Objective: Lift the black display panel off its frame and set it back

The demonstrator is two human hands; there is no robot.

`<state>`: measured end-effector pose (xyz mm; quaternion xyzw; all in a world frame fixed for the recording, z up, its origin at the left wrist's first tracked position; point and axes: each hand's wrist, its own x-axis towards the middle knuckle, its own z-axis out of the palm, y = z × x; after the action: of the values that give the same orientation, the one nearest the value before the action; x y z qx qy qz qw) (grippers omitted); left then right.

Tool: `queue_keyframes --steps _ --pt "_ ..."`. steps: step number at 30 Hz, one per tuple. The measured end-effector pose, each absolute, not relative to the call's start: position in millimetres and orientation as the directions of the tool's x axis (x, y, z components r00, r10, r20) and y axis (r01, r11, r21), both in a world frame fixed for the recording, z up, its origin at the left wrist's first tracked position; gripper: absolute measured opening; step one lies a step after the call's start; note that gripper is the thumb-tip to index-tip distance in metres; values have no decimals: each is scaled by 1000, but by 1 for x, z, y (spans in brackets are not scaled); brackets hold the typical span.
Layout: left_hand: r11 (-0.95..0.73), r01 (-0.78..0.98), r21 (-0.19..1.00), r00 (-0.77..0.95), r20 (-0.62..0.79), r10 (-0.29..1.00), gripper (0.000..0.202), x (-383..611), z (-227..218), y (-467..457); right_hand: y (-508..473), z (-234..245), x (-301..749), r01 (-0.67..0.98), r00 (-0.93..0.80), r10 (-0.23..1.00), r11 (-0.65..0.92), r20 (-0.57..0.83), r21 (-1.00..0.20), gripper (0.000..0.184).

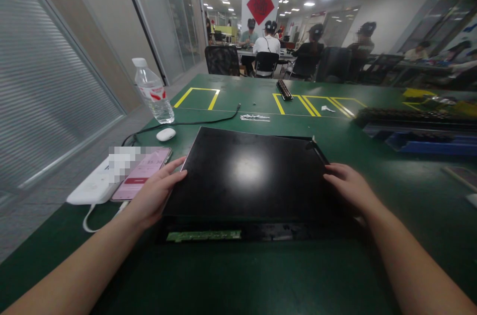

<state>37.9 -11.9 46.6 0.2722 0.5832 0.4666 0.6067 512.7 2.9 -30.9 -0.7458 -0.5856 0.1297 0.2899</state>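
A glossy black display panel [238, 181] lies over a black frame [276, 233] in front of me. It sits slightly askew, and part of the frame shows along its far right corner and near edge. My left hand [158, 193] grips the panel's left edge, thumb on top. At the opposite edge my right hand [352, 188] pinches the panel's side, right beside the frame; its lower fingers are partly hidden. Below the panel's near edge a green circuit board strip [204, 235] is visible.
Left are a water bottle [154, 94], white earbud case [166, 134], phone [143, 176], power bank [100, 181] and black cable [201, 121]. Stacked dark strips and blue pieces [428, 143] lie right. A dark strip [284, 90] rests near yellow tape marks [311, 106]. People sit beyond.
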Motion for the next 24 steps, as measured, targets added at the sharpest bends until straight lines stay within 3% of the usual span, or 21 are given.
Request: queue_keyframes --steps 24 --pt "329 -185 926 -86 -348 933 70 31 33 -12 4 -32 519 787 285 950 -156 127 -596 30"
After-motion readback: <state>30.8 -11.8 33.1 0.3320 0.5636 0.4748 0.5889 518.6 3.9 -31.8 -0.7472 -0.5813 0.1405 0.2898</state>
